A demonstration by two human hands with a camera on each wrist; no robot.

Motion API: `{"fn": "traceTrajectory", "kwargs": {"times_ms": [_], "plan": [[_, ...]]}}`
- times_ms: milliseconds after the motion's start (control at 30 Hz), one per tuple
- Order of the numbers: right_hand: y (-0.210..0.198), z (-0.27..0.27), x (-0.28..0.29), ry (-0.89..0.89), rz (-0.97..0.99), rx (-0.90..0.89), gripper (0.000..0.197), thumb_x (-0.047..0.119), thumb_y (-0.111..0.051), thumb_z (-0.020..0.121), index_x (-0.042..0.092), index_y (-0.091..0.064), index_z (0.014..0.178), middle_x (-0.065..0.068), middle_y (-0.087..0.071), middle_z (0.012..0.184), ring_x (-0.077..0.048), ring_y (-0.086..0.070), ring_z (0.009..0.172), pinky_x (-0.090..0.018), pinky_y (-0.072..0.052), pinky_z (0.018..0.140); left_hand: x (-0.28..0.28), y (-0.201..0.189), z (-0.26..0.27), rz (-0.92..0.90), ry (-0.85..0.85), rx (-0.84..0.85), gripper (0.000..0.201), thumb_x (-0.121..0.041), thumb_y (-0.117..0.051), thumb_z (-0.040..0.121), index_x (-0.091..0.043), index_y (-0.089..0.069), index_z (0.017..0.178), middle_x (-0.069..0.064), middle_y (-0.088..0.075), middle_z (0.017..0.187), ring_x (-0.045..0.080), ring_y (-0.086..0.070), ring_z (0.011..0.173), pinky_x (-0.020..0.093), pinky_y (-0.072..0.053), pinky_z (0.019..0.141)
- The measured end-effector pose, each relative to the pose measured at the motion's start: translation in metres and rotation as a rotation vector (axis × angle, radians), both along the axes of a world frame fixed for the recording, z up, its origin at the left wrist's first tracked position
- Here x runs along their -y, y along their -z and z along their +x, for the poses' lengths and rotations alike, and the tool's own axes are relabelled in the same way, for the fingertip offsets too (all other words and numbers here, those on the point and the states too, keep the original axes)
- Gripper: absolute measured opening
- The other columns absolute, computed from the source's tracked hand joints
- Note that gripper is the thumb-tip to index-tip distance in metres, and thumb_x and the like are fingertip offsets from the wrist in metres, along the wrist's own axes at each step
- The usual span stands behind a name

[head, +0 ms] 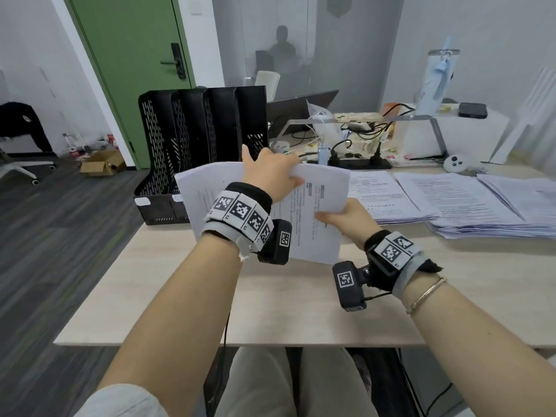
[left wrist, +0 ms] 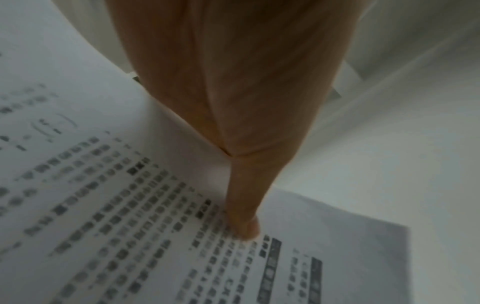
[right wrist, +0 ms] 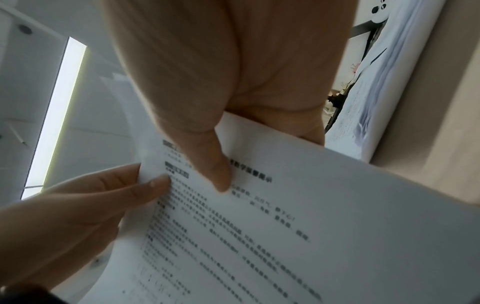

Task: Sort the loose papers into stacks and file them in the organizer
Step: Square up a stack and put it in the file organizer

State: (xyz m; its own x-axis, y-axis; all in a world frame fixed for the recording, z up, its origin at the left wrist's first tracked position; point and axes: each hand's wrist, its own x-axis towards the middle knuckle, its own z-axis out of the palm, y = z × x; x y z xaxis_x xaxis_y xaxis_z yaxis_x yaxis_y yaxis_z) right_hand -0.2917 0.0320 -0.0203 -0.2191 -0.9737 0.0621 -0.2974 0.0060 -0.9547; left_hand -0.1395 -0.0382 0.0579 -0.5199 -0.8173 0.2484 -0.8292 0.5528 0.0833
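Two hands hold a printed paper bundle (head: 313,212) above the desk (head: 270,296), partly hiding the black organizer (head: 192,139) at its left rear corner: left hand (head: 270,176) pinches the top edge, right hand (head: 349,218) the right edge. Left wrist: blurred text, thumb (left wrist: 244,205) pressing the page. Right wrist: both thumbs on the sheets; fingers hidden behind.

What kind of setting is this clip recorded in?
Most likely an office: a light wooden desk with a black mesh file organizer, stacks of printed papers, and a wheeled office chair near a green door.
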Motion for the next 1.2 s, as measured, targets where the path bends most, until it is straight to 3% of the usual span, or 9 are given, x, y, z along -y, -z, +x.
{"fn": "traceTrajectory", "kwargs": {"times_ms": [100, 233, 467, 600, 767, 900, 1000, 1100, 1200], "plan": [[-0.005, -0.001, 0.002, 0.018, -0.021, 0.072, 0.028, 0.005, -0.070, 0.081, 0.008, -0.065, 0.108, -0.011, -0.068, 0.110, -0.026, -0.064, 0.102, -0.041, -0.050, 0.091, -0.001, -0.007, -0.001, -0.065, 0.022, -0.055, 0.014, -0.043, -0.049, 0.092, -0.030, -0.050, 0.090, -0.002, -0.061, 0.104, 0.025, -0.038, 0.125, 0.059, -0.002, 0.112], [-0.004, 0.000, 0.003, -0.057, 0.012, 0.067, 0.031, 0.006, -0.073, 0.078, 0.008, -0.064, 0.107, -0.010, -0.068, 0.110, -0.023, -0.063, 0.101, -0.038, -0.050, 0.090, -0.006, -0.005, -0.008, 0.004, 0.063, -0.022, 0.022, -0.046, -0.055, 0.088, -0.029, -0.055, 0.101, -0.007, -0.061, 0.110, 0.023, -0.042, 0.122, 0.057, -0.004, 0.112], [-0.002, -0.001, 0.008, -0.031, -0.017, 0.114, 0.015, 0.012, -0.070, 0.082, 0.020, -0.066, 0.094, -0.014, -0.068, 0.108, -0.031, -0.063, 0.104, -0.048, -0.049, 0.094, -0.013, 0.000, -0.025, -0.074, 0.152, -0.128, 0.021, -0.039, -0.043, 0.095, -0.027, -0.059, 0.096, -0.007, -0.055, 0.087, 0.020, -0.047, 0.112, 0.047, -0.015, 0.109], [0.004, 0.001, 0.011, -0.009, -0.008, 0.049, 0.017, 0.012, -0.071, 0.082, 0.014, -0.065, 0.098, -0.017, -0.067, 0.108, -0.031, -0.061, 0.103, -0.047, -0.049, 0.093, -0.013, 0.009, -0.032, -0.047, 0.180, -0.025, 0.027, -0.041, -0.048, 0.091, -0.028, -0.053, 0.114, -0.005, -0.058, 0.113, 0.023, -0.043, 0.118, 0.048, -0.021, 0.108], [-0.002, -0.019, 0.008, 0.064, 0.005, 0.041, 0.012, 0.013, -0.068, 0.084, 0.013, -0.066, 0.096, -0.013, -0.068, 0.105, -0.025, -0.065, 0.094, -0.042, -0.052, 0.085, -0.004, 0.010, -0.019, -0.179, 0.107, -0.257, 0.042, -0.049, -0.060, 0.081, -0.031, -0.053, 0.119, -0.009, -0.051, 0.128, 0.021, -0.035, 0.128, 0.051, -0.005, 0.114], [0.004, -0.032, 0.004, 0.040, 0.041, 0.054, 0.024, 0.005, -0.069, 0.080, 0.013, -0.065, 0.103, -0.010, -0.067, 0.110, -0.025, -0.063, 0.103, -0.045, -0.048, 0.094, 0.008, 0.014, -0.011, -0.144, -0.006, -0.080, 0.040, -0.053, -0.053, 0.085, -0.024, -0.053, 0.112, -0.003, -0.056, 0.117, 0.026, -0.041, 0.121, 0.053, -0.013, 0.111], [0.005, -0.038, 0.003, 0.019, 0.079, 0.057, 0.025, -0.002, -0.066, 0.081, 0.013, -0.065, 0.100, -0.012, -0.067, 0.112, -0.026, -0.062, 0.104, -0.046, -0.046, 0.098, 0.010, 0.015, -0.011, -0.164, -0.004, -0.118, 0.039, -0.055, -0.050, 0.084, -0.026, -0.056, 0.110, -0.004, -0.057, 0.109, 0.024, -0.044, 0.112, 0.045, -0.025, 0.100], [0.003, -0.056, -0.001, 0.075, 0.076, 0.089, 0.024, -0.004, -0.065, 0.080, 0.018, -0.067, 0.091, -0.009, -0.068, 0.107, -0.027, -0.062, 0.105, -0.049, -0.046, 0.098, 0.011, 0.011, -0.003, -0.178, -0.032, -0.164, 0.039, -0.056, -0.051, 0.081, -0.028, -0.057, 0.108, -0.006, -0.058, 0.106, 0.022, -0.046, 0.108, 0.041, -0.027, 0.092], [0.008, -0.066, -0.004, 0.096, 0.107, 0.073, 0.025, -0.002, -0.064, 0.080, 0.020, -0.066, 0.090, -0.010, -0.068, 0.109, -0.028, -0.062, 0.105, -0.053, -0.047, 0.097, 0.013, 0.009, 0.005, -0.169, -0.034, -0.025, 0.032, -0.053, -0.048, 0.085, -0.023, -0.054, 0.094, -0.005, -0.058, 0.090, 0.023, -0.051, 0.096, 0.041, -0.027, 0.090]]}}
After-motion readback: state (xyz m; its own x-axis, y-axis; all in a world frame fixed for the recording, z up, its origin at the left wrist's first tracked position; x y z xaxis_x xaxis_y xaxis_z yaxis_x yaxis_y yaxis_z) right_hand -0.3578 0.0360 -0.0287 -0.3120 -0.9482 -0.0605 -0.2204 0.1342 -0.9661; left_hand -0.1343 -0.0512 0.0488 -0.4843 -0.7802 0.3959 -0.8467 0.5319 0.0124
